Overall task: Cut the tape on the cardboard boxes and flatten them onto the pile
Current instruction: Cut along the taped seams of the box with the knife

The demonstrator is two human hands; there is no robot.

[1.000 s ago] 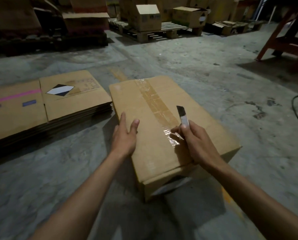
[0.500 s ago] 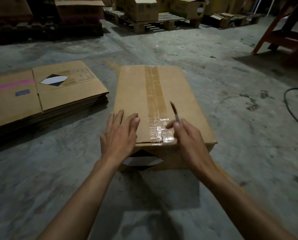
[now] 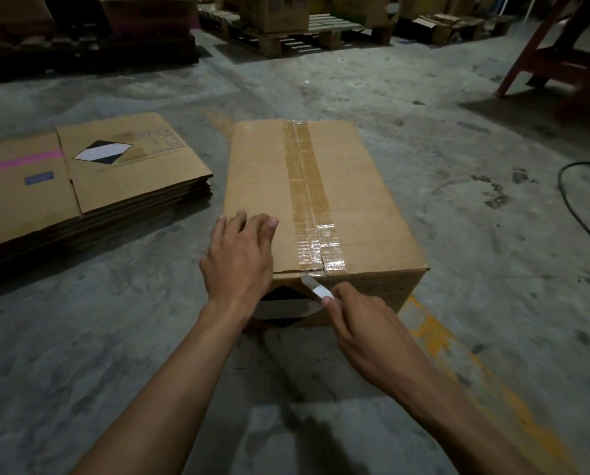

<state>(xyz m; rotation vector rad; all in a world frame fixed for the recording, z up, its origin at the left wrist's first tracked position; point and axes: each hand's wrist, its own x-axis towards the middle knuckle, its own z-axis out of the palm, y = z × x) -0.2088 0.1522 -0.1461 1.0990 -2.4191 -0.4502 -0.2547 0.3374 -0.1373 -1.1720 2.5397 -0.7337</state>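
A closed cardboard box (image 3: 355, 186) stands on the concrete floor in front of me. A strip of clear tape (image 3: 307, 186) runs down the middle of its top and over the near edge. My left hand (image 3: 240, 258) rests on the near left part of the top, fingers loosely bent. My right hand (image 3: 362, 320) grips a small knife (image 3: 316, 287), and the blade tip touches the tape at the box's near top edge. To the left lies the pile of flattened boxes (image 3: 81, 186).
Wooden pallets (image 3: 300, 39) with more cardboard boxes stand at the back. A red metal frame (image 3: 560, 53) is at the upper right. A black cable (image 3: 574, 200) curves over the floor at the right. Yellow paint marks the floor beside my right arm.
The box has turned square to me. My right hand dropped the knife from above the top down to the near edge of the tape. My left hand stays on the box top.
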